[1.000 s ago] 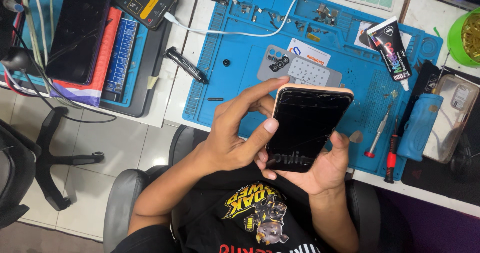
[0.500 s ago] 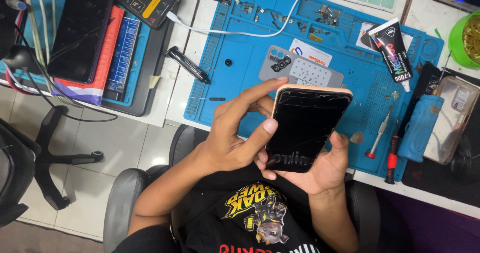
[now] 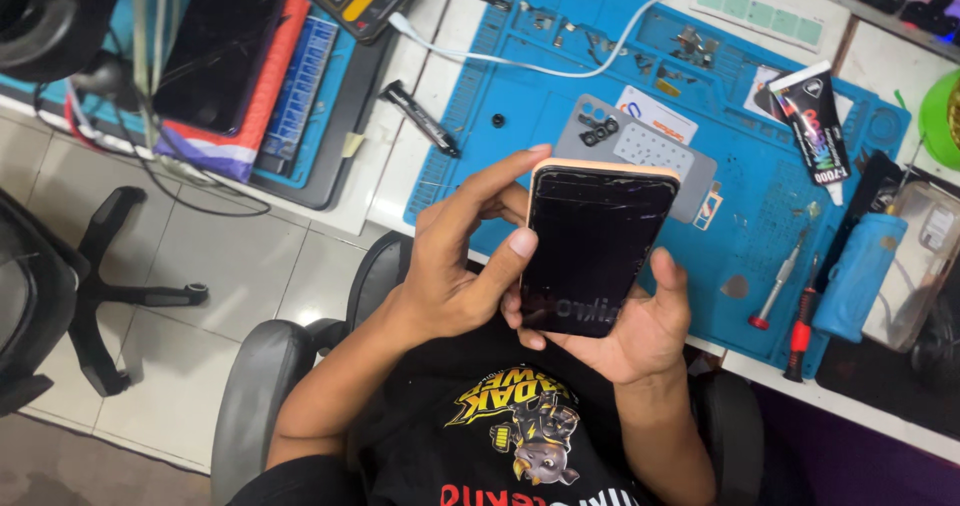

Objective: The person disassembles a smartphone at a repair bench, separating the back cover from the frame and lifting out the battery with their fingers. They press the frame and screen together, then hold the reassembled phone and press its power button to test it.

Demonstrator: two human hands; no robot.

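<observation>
Smartphone, dark cracked screen facing up, is held above the near edge of the blue repair mat, over the person's lap. Its long axis runs from the lower end at the palm up and slightly right toward the mat. Right hand cradles the lower end from beneath, fingers closed around both long edges. Left hand grips the left long edge, thumb pressed on the glass, forefinger reaching the top left corner; both hands are in contact. On the mat just beyond lies a grey back cover. The mat's moulded compartments along the far edge hold small screws and parts. Screwdrivers lie to the right, near a blue bottle.
</observation>
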